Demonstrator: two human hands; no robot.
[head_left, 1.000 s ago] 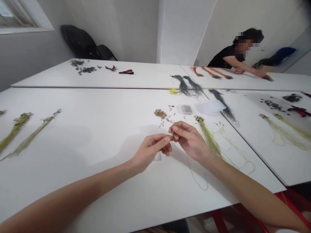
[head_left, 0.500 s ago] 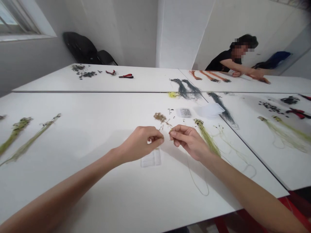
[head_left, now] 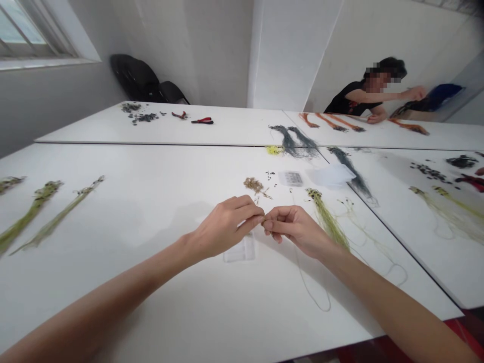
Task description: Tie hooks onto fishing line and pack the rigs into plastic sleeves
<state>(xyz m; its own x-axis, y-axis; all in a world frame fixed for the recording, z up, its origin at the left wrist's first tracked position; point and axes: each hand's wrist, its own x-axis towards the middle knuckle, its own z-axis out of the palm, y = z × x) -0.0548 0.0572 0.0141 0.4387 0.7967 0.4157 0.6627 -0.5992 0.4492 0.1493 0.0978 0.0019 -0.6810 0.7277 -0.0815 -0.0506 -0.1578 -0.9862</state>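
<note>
Olive-green line bundles: three long olive-green bundles of fine line lie side by side on the white table, well apart from the hands.

Left hand: the person's left hand is raised just above the table, its fingers curled and narrowly closed, tips meeting the other hand.

Clear tray: a flat clear plastic tray lies just below the left wrist side of that hand, not gripped.

Held item: a tiny pale item sits where both sets of fingertips meet, in front of the person; it is too small to identify.

Nearby bits: a small heap of tan wiry pieces and scattered black beads lie just beyond the hands, beside a small clear compartment box.

Right hand: the right hand pinches narrowly, its fingers closed around the tiny item.

Right of the hands: a green bundle of fine line lies near the right wrist, with a loose pale strand curling below.

Far table: red-handled pliers and dark grey-green line bundles rest there; a person in a black top reaches across at the far right.
</note>
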